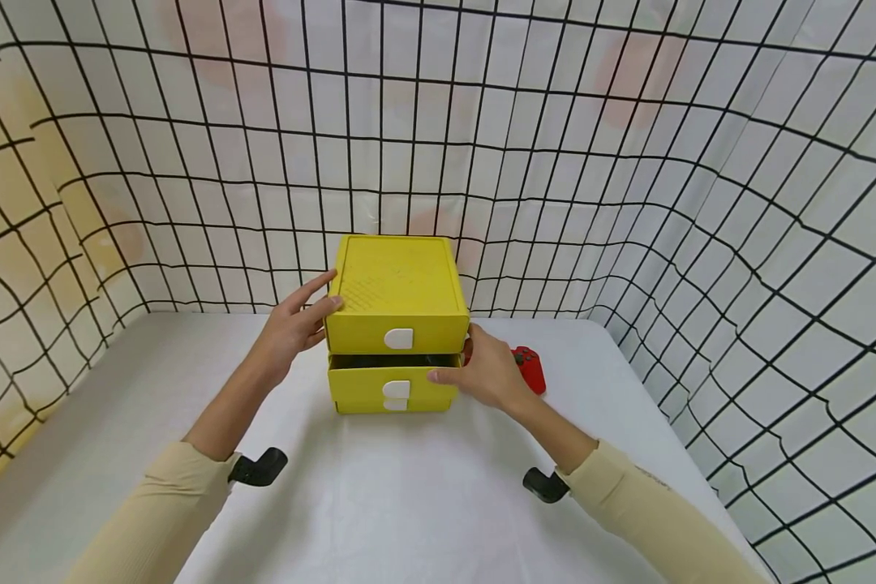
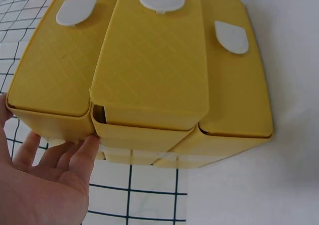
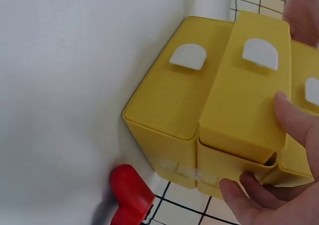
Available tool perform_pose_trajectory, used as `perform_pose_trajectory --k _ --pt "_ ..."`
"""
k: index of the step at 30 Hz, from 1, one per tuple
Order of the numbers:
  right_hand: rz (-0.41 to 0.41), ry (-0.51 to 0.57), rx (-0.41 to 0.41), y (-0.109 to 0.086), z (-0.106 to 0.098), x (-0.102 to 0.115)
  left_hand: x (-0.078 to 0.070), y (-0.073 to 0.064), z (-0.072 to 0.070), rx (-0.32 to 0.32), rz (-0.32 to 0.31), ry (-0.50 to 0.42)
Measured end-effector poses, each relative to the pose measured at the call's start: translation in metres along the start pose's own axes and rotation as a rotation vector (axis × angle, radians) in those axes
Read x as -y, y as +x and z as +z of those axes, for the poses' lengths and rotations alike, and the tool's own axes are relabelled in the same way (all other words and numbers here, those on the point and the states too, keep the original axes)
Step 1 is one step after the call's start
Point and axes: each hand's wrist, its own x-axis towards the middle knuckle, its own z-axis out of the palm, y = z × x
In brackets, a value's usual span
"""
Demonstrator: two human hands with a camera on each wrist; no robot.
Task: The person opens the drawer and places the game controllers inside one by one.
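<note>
A yellow three-tier drawer unit (image 1: 401, 280) stands on the white table. Its middle drawer (image 1: 365, 389) juts out, leaving a dark gap above its front. White half-round tabs serve as handles, such as the top drawer's handle (image 1: 399, 338). At the unit's upper left side, my left hand (image 1: 288, 328) rests with its fingers and thumb touching the edge and side wall. My right hand (image 1: 492, 369) holds the right side, thumb on the middle drawer's front and fingers around the side wall. The drawer's contents are hidden.
A red game controller (image 1: 530, 369) lies right of the unit, partly behind my right hand. Black netting (image 1: 423, 138) hangs before pale sheets at the back and sides. The white table (image 1: 380, 503) stretches in front.
</note>
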Motion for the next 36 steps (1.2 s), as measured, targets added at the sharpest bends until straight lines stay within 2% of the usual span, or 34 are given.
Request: perform_pose_trajectory --k 7,15,26,32,36 --pt "-0.094 0.104 -0.066 0.011 0.011 -0.004 -0.001 0.0 0.001 0.003 -0.006 -0.005" --pt "-0.094 0.158 -0.12 0.015 0.018 -0.004 -0.004 -0.004 0.0 0.004 0.003 0.013" --pt "-0.091 0.2 -0.142 0.02 0.021 -0.007 -0.006 -0.005 -0.002 0.001 -0.008 0.006" --pt "-0.082 0.207 -0.141 0.02 0.021 -0.009 -0.005 -0.004 -0.001 0.004 -0.009 0.006" --pt "-0.046 0.188 -0.106 0.018 0.02 -0.011 -0.004 -0.003 0.0 0.004 -0.005 0.005"
